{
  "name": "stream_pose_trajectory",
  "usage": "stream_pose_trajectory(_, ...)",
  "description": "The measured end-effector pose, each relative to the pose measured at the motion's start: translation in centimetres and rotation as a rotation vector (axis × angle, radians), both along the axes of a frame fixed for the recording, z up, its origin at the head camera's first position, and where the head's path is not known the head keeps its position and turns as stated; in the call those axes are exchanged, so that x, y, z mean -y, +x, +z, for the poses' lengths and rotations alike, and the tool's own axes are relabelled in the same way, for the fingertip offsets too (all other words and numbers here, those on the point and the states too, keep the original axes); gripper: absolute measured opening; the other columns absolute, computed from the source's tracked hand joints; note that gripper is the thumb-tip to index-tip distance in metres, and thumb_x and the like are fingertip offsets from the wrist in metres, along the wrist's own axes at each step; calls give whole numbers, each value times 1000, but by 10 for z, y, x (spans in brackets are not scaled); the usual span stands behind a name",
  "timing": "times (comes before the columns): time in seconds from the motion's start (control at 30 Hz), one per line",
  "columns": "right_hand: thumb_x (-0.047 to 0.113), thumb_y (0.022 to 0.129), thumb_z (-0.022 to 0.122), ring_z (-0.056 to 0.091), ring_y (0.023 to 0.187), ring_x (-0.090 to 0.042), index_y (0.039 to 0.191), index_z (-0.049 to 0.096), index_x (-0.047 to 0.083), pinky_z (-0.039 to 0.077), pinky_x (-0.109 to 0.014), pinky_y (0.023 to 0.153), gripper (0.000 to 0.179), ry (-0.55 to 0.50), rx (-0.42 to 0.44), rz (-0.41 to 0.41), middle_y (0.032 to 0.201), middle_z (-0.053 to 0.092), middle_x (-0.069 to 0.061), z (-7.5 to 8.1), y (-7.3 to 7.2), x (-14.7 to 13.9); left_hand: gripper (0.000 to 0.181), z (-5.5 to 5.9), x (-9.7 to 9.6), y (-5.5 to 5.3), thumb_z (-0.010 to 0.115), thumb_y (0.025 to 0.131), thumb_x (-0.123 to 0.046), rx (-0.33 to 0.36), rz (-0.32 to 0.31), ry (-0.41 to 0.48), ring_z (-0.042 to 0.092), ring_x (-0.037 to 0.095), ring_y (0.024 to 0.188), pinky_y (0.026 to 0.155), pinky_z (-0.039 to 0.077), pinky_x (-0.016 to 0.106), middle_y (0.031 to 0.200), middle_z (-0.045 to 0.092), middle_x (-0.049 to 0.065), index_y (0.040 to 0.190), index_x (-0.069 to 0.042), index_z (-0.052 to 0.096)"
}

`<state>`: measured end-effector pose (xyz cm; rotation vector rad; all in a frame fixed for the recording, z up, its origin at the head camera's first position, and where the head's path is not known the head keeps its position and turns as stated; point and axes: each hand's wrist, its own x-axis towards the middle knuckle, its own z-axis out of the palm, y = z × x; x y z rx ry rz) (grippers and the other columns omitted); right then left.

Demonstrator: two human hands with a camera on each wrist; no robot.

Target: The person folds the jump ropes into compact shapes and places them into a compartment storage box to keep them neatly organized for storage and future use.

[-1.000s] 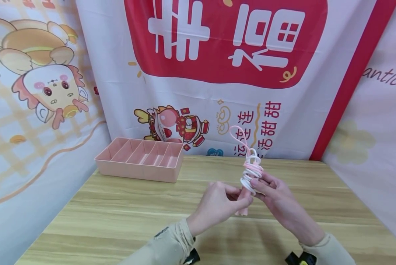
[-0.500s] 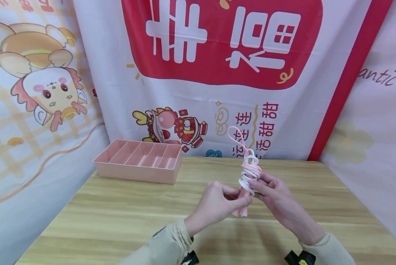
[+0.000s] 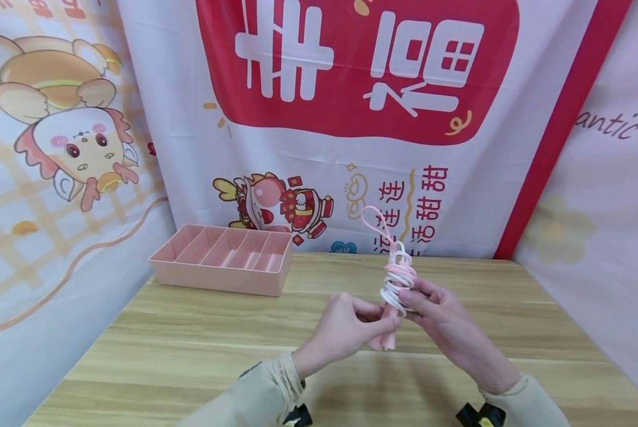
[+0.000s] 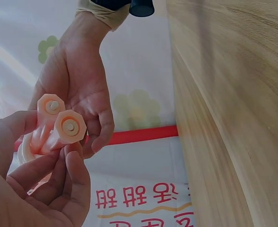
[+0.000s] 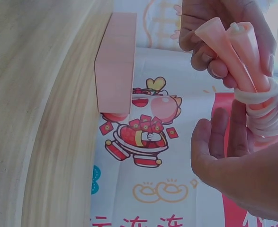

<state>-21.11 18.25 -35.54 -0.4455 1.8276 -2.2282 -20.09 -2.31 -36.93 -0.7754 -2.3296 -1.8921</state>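
A skipping rope [image 3: 399,284] is bundled up, its white and pink cord wound round two pink handles [image 5: 245,49]. A pink loop of cord [image 3: 377,224] sticks up from the top of the bundle. My left hand [image 3: 345,329] pinches the handles near their lower part, thumb across the front. With thumb and fingers, my right hand [image 3: 447,326] holds the wound cord from the right side. The handles' octagonal ends [image 4: 70,126] face the camera in the left wrist view. The bundle is held upright above the wooden table.
A pink tray [image 3: 217,280] with several narrow compartments stands at the table's back left. The wooden table [image 3: 190,350] reaches back to a printed cloth [image 3: 308,148], and more printed cloth hangs at both sides.
Both hands and the skipping rope have shifted slightly left, and the bundle's top leans a little further left. The grip of each hand looks the same.
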Motion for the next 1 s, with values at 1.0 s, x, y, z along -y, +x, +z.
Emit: stream_pose_trajectory(1.0, 14, 102, 55, 65, 99, -25, 107, 67, 6, 50, -42, 93, 15, -34, 49, 130, 107, 68, -13, -9, -6, -1, 41, 23, 165, -66, 74, 88, -35, 531, 245, 65, 65, 14, 66, 61, 56, 28, 84, 71, 12, 101, 4, 70)
